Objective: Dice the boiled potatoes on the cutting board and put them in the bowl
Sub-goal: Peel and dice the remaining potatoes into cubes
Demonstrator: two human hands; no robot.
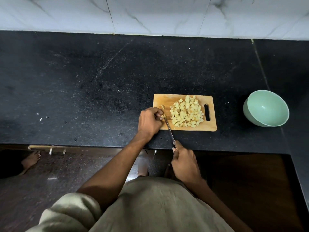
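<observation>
Your left hand curls its fingers over a last bit of potato at the cutting board's left end | knife tip beside it | diced potato pile mid-board | your right hand grips the knife handle | green bowl sits apart on the right.

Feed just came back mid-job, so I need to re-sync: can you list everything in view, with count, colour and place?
Rectangular wooden cutting board: one, tan, on counter, centre-right.
Pile of diced potato cubes: many, pale yellow, on the board.
Uncut potato piece: one, pale yellow, board's left end, by left fingers.
Round bowl: one, mint green, right of board, apparently empty.
Steel knife: one, silvery blade reaching the board.
Stone counter: one, black.
Left hand: holding potato pieces on board.
Right hand: gripping knife handle.
</observation>
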